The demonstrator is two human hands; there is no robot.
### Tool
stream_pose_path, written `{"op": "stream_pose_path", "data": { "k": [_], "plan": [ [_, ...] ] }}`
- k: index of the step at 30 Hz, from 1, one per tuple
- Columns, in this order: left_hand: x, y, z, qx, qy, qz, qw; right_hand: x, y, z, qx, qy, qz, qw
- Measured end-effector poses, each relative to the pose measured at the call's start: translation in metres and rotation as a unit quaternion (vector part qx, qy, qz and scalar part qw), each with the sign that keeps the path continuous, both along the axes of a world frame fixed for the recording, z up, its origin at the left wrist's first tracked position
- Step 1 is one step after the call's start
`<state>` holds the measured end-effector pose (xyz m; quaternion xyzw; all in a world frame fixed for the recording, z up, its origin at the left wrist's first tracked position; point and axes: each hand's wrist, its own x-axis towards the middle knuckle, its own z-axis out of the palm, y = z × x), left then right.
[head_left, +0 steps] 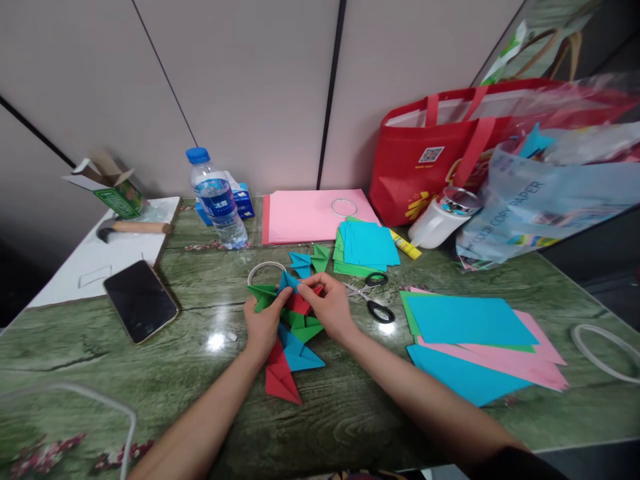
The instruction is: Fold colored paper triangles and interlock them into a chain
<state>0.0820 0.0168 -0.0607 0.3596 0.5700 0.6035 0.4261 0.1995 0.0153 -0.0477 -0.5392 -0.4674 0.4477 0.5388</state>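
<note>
My left hand (263, 325) and my right hand (330, 308) meet near the middle of the table, both pinching a folded blue paper piece (289, 282). Just under and around my fingers lie more folded pieces: a green one (261, 293) at the left, a red one (300, 303) beneath my right fingers and a green one (304, 326) below. Closer to me are a blue piece (303, 355) and a red piece (281, 381). Beyond my hands sit a small blue piece (301, 264) and a green piece (320, 258).
Scissors (373, 301) lie right of my hands, with coloured sheets (470, 323) farther right. Behind are stacked paper squares (370, 243), pink paper (305, 213), a glue stick (406, 245), a mug (437, 223) and a bottle (220, 207). A phone (141, 301) and hammer (135, 227) lie left.
</note>
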Motion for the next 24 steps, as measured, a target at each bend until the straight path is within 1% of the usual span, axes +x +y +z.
{"op": "stream_pose_path", "data": {
  "k": [4, 8, 14, 19, 24],
  "plan": [
    [-0.0015, 0.0001, -0.0019, -0.003, 0.004, -0.004, 1.000, -0.0010, 0.0002, -0.0015, -0.004, 0.005, 0.003, 1.000],
    [-0.0020, 0.0008, -0.0045, -0.004, -0.002, -0.005, 1.000, 0.0001, -0.0002, 0.0000, 0.011, -0.016, 0.015, 1.000],
    [-0.0014, 0.0006, -0.0076, -0.001, -0.017, -0.013, 1.000, 0.0022, -0.0020, 0.0051, 0.077, -0.067, 0.076, 0.992],
    [-0.0026, 0.0000, -0.0056, 0.018, -0.011, -0.006, 1.000, 0.0038, -0.0005, 0.0070, 0.128, -0.123, 0.075, 0.981],
    [-0.0061, -0.0001, -0.0034, 0.023, 0.044, -0.004, 0.999, 0.0062, -0.0011, 0.0078, 0.065, -0.155, 0.101, 0.981]
  ]
}}
